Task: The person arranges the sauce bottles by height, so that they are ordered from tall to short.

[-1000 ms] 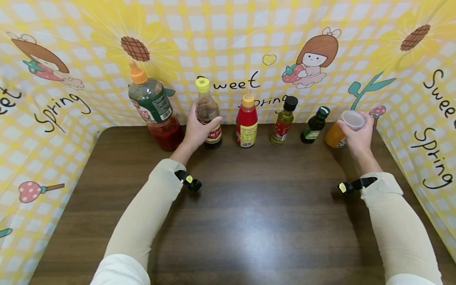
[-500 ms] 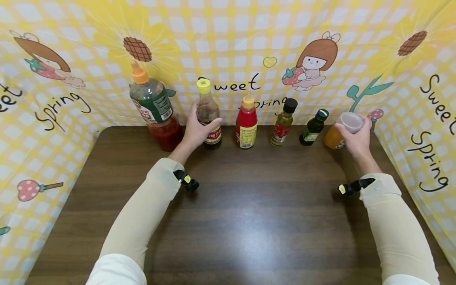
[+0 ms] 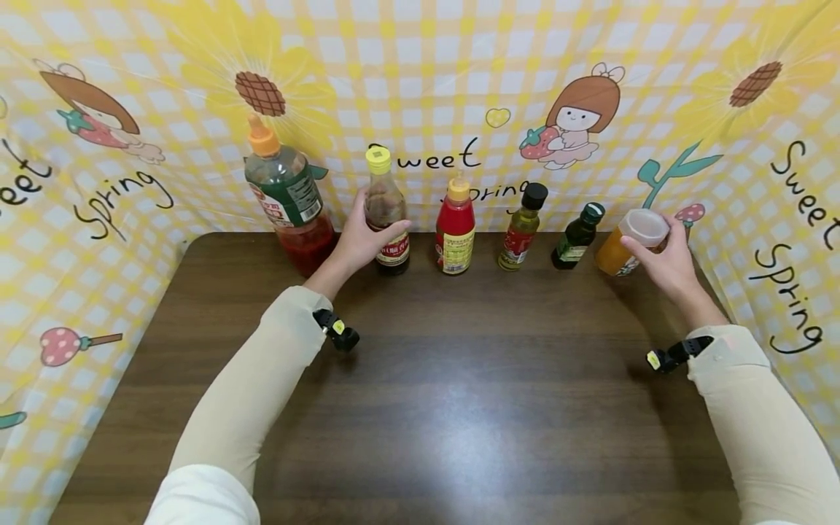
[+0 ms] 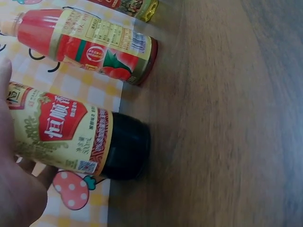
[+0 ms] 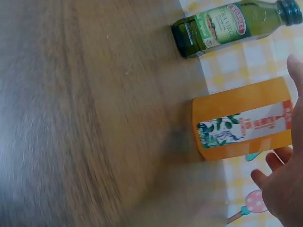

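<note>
My left hand [image 3: 364, 237] grips a vinegar bottle [image 3: 387, 200] with a yellow cap around its middle. The bottle stands on the table at the back, its dark base [image 4: 128, 147] at the table edge near the cloth in the left wrist view. At the back right, a jar [image 3: 617, 251] with orange contents and a pale lid stands on the table. My right hand [image 3: 672, 262] is loosely around the jar's upper part, thumb and fingers spread. In the right wrist view the fingertips [image 5: 258, 177] sit below the jar's side and the thumb points off it.
Along the back stand a large chilli sauce bottle [image 3: 285, 193], a red ketchup bottle [image 3: 455, 230], a black-capped oil bottle [image 3: 520, 230] and a small green olive oil bottle [image 3: 577, 237]. A checked cloth [image 3: 420, 65] covers the walls behind the brown table [image 3: 459, 379].
My right hand has loosened around the jar, its wrist and forearm shifting right. The left forearm has shifted slightly left, with that hand still around the vinegar bottle.
</note>
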The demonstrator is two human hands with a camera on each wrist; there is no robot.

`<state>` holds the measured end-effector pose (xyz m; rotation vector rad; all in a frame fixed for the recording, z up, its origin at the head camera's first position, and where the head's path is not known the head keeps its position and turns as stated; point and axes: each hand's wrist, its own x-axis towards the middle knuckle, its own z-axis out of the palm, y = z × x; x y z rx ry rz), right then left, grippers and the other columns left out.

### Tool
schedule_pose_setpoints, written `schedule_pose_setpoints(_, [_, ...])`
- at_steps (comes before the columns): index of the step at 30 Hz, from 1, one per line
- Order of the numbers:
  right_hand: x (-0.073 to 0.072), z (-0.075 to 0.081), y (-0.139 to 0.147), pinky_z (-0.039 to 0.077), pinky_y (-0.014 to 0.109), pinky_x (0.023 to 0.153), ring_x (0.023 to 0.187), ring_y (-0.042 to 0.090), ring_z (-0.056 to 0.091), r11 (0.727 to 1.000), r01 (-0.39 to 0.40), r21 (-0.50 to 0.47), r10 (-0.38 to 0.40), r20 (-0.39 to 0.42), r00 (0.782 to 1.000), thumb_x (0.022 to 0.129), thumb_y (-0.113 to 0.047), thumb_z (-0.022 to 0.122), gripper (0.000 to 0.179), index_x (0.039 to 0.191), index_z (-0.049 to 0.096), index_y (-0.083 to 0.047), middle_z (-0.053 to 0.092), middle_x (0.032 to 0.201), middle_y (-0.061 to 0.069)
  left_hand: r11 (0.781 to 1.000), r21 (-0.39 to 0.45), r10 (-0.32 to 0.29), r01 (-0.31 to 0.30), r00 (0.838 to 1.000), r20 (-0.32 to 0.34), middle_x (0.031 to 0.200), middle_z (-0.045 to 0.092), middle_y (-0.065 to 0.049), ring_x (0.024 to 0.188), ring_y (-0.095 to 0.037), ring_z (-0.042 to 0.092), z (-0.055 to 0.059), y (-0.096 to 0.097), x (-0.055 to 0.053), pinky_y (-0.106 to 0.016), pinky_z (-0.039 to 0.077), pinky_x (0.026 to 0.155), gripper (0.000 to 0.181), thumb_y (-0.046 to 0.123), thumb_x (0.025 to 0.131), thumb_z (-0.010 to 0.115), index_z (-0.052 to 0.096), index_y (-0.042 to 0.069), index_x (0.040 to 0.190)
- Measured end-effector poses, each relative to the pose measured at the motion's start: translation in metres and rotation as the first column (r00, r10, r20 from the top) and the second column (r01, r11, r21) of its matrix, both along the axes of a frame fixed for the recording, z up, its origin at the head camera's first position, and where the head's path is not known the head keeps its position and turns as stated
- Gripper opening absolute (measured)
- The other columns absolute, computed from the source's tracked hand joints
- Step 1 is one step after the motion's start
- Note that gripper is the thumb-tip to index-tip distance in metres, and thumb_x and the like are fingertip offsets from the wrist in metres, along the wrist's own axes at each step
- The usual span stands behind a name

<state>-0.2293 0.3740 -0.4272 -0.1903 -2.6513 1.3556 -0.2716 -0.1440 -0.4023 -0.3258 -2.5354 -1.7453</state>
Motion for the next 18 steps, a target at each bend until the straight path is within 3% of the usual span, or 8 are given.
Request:
schedule_pose_setpoints(3, [0.005, 0.009, 0.004, 0.033, 0.035, 0.111, 0.137, 0.042, 0.033, 0.999, -0.032, 0.035, 0.032, -0.014, 0.999, 0.099, -0.039, 0.063, 0.09, 0.16, 0.007, -0.002, 0.024, 0.157, 0.031, 0.998, -0.052, -0.036, 0.039, 0.998, 0.051, 0.152, 0.039, -0.013, 0.139, -0.028, 0.041, 0.004, -0.004, 0.003, -0.051, 0.038, 0.112, 0.088, 0.039, 0.09, 0.078, 0.024, 0.018, 0.156])
schedule_pose_setpoints(5, [0.01, 0.015, 0.008, 0.022, 0.048, 0.12, 0.144, 0.047, 0.023, 0.997, -0.05, 0.054, 0.052, -0.036, 0.998, 0.1, -0.038, 0.06, 0.088, 0.16, 0.007, 0.0, 0.018, 0.159, 0.033, 0.994, -0.087, -0.055, 0.064, 0.994, 0.096, 0.155, 0.036, -0.015, 0.142, -0.029, 0.038, 0.007, -0.008, 0.006, -0.051, 0.036, 0.114, 0.095, 0.041, 0.09, 0.077, 0.016, 0.016, 0.159])
schedule_pose_setpoints(7, [0.015, 0.021, 0.01, 0.009, 0.056, 0.122, 0.147, 0.05, 0.014, 0.995, -0.071, 0.076, 0.077, -0.076, 0.994, 0.102, -0.037, 0.056, 0.084, 0.159, 0.01, 0.003, 0.017, 0.159, 0.035, 0.989, -0.111, -0.078, 0.094, 0.988, 0.136, 0.157, 0.033, -0.018, 0.145, -0.031, 0.035, 0.009, -0.014, 0.011, -0.052, 0.035, 0.115, 0.1, 0.042, 0.092, 0.075, 0.009, 0.013, 0.161])
schedule_pose_setpoints(9, [0.021, 0.028, 0.011, 0.009, 0.057, 0.121, 0.145, 0.05, 0.014, 0.99, -0.095, 0.1, 0.107, -0.114, 0.988, 0.103, -0.034, 0.053, 0.077, 0.157, 0.014, 0.006, 0.02, 0.155, 0.036, 0.981, -0.15, -0.094, 0.12, 0.981, 0.17, 0.158, 0.03, -0.02, 0.147, -0.034, 0.031, 0.011, -0.022, 0.019, -0.054, 0.034, 0.116, 0.099, 0.042, 0.094, 0.073, 0.007, 0.01, 0.161])
schedule_pose_setpoints(14, [0.037, 0.049, 0.01, 0.007, 0.063, 0.118, 0.142, 0.052, 0.012, 0.96, -0.193, 0.203, 0.221, -0.124, 0.967, 0.105, -0.029, 0.052, 0.072, 0.156, 0.017, 0.008, 0.025, 0.149, 0.036, 0.94, -0.247, -0.176, 0.233, 0.957, 0.233, 0.162, 0.018, -0.024, 0.149, -0.041, 0.026, 0.023, -0.046, 0.049, -0.059, 0.033, 0.115, 0.091, 0.036, 0.1, 0.065, 0.005, 0.005, 0.161])
schedule_pose_setpoints(16, [0.043, 0.058, 0.009, 0.005, 0.065, 0.118, 0.143, 0.054, 0.011, 0.936, -0.24, 0.257, 0.275, -0.112, 0.955, 0.105, -0.029, 0.054, 0.074, 0.157, 0.016, 0.007, 0.025, 0.149, 0.037, 0.922, -0.282, -0.198, 0.266, 0.948, 0.248, 0.163, 0.015, -0.025, 0.149, -0.042, 0.025, 0.03, -0.055, 0.063, -0.059, 0.033, 0.115, 0.09, 0.035, 0.102, 0.064, 0.003, 0.004, 0.162])
schedule_pose_setpoints(18, [0.047, 0.066, 0.007, 0.002, 0.065, 0.118, 0.143, 0.054, 0.011, 0.907, -0.282, 0.312, 0.328, -0.106, 0.939, 0.104, -0.029, 0.057, 0.076, 0.157, 0.017, 0.008, 0.025, 0.15, 0.038, 0.902, -0.332, -0.203, 0.276, 0.95, 0.237, 0.163, 0.017, -0.027, 0.148, -0.042, 0.026, 0.039, -0.064, 0.078, -0.059, 0.034, 0.114, 0.09, 0.034, 0.102, 0.064, 0.005, 0.002, 0.161])
